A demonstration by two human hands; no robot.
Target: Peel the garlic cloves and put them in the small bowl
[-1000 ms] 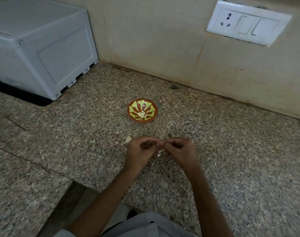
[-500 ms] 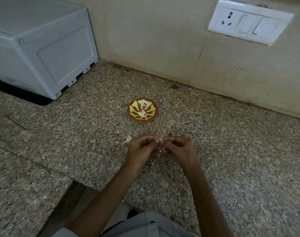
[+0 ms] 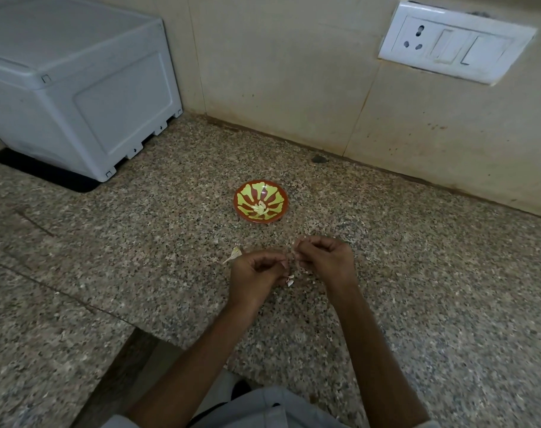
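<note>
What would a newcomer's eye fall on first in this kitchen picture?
The small bowl, painted red and yellow-green, stands on the granite counter with peeled garlic cloves inside. Nearer the viewer, the left hand and right hand show curled fingers, slightly apart. A white socket panel sits on the wall, upper right.
</note>
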